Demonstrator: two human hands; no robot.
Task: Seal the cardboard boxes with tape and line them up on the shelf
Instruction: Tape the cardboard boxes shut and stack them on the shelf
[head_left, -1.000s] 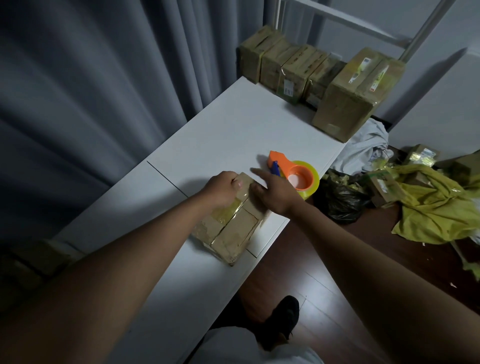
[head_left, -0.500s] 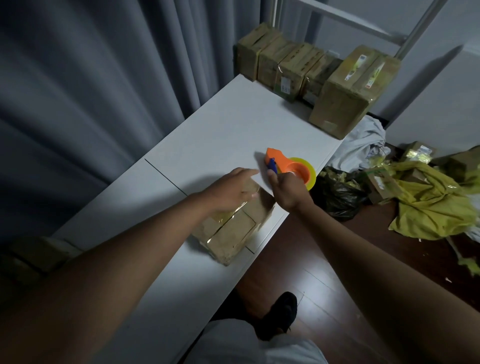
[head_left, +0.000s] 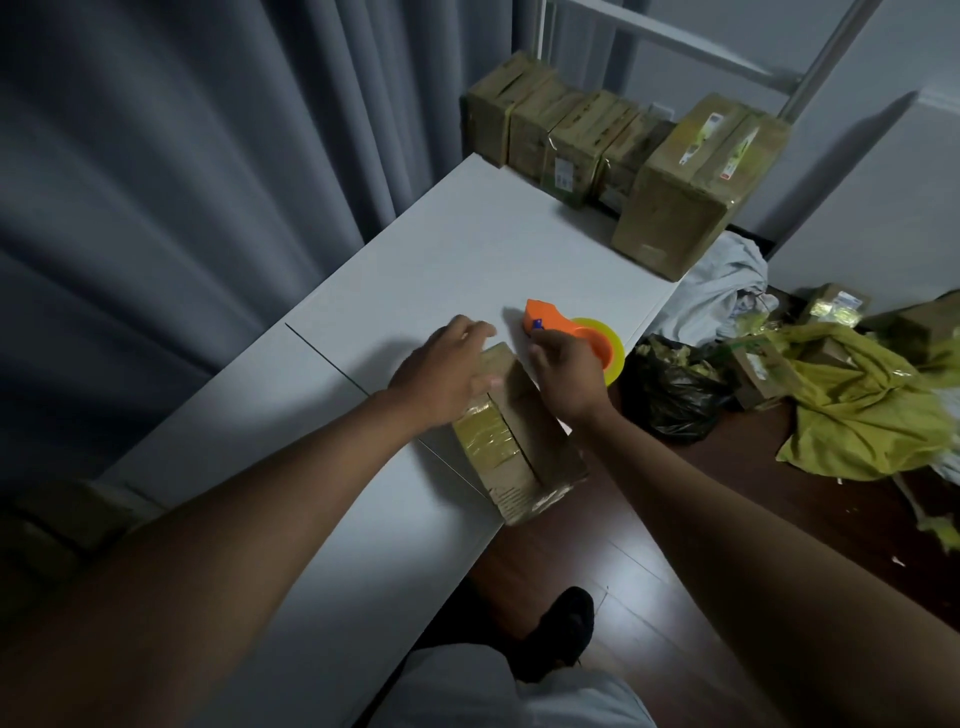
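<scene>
**Box held at table edge, dispenser just beyond**

A cardboard box is seen at frame centre, overhanging the white table's right edge. The left hand is laid on its far end, fingers loosely spread. The right hand is curled beside the orange tape dispenser; actual grip cannot be told. Taped boxes are lined up upper centre.
</scene>
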